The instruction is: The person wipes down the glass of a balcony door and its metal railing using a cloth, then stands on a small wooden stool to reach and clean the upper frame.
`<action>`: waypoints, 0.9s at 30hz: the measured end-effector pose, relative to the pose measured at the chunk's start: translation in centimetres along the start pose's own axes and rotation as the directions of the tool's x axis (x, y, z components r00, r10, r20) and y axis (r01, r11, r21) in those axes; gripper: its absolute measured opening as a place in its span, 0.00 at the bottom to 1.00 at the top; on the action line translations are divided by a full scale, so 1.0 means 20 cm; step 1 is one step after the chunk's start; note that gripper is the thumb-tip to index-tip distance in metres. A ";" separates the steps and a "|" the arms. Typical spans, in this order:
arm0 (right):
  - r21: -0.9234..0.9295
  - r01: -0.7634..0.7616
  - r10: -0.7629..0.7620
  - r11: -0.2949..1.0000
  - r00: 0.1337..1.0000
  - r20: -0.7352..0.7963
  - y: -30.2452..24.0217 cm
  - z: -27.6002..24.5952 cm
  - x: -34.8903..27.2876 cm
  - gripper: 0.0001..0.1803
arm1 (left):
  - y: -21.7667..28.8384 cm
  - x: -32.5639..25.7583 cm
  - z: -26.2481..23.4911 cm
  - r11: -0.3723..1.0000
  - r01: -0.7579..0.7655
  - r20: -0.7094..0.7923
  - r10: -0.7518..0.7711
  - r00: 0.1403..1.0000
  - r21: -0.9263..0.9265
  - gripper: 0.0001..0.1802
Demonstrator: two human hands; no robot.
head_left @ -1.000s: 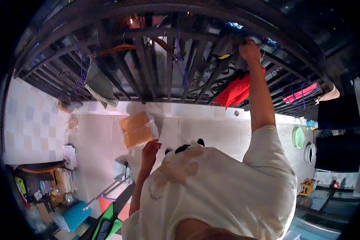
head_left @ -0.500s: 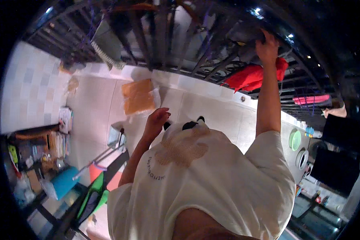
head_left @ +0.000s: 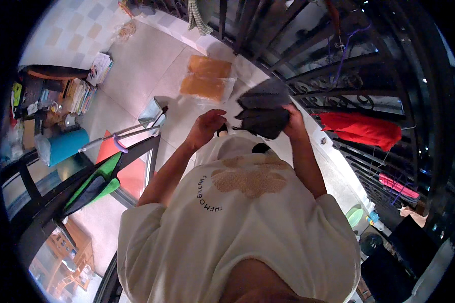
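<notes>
My right hand (head_left: 294,121) is closed round a dark grey and black cloth (head_left: 265,113), folded or bunched, with pointed corners hanging to its left. The cloth is out in front of my chest, partly blurred; what kind of piece it is I cannot make out. My left hand (head_left: 207,126) is just left of the cloth and apart from it, fingers curled in with nothing showing in them. Right of my right hand, a red cloth (head_left: 361,130) hangs along the black metal bars (head_left: 268,30).
An orange-brown slab in clear plastic (head_left: 207,78) lies on the tiled floor. To the left are a bookshelf (head_left: 50,73), a teal cylinder (head_left: 68,146) and a green-black item (head_left: 93,184) on a door frame. Pink cloth (head_left: 398,187) and a green basin (head_left: 355,216) are at right.
My right hand has come down from the bars at upper right and now holds the dark cloth before me. My view has turned, and my left hand has moved nearer the middle.
</notes>
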State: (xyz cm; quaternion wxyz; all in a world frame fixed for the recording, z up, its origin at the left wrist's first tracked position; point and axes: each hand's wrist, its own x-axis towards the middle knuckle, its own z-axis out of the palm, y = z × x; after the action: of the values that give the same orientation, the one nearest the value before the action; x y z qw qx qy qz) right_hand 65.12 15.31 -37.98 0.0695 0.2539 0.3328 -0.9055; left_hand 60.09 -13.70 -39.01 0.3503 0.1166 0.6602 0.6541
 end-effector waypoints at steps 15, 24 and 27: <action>0.051 -0.222 0.185 0.974 0.902 0.390 0.02 0.48 0.16 0.23 | 0.39 -0.23 0.27 0.972 -0.156 -0.303 0.097 0.948 -0.175 0.24; -0.124 -0.564 0.577 0.816 0.789 0.211 0.15 0.19 0.19 0.24 | 0.25 -0.32 0.47 0.870 -0.091 -0.451 -0.159 0.878 -0.484 0.28; -0.122 -0.652 0.663 0.748 0.738 0.125 0.25 0.06 0.16 0.24 | 0.08 -0.32 0.48 0.880 -0.003 -0.417 -0.221 0.882 -0.474 0.26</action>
State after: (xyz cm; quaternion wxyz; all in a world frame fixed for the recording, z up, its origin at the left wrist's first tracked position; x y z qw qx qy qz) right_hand 63.31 10.83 -41.74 0.4201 0.2788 0.2464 -0.8277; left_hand 70.13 -9.97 -34.62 0.2390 -0.1663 0.5550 0.7792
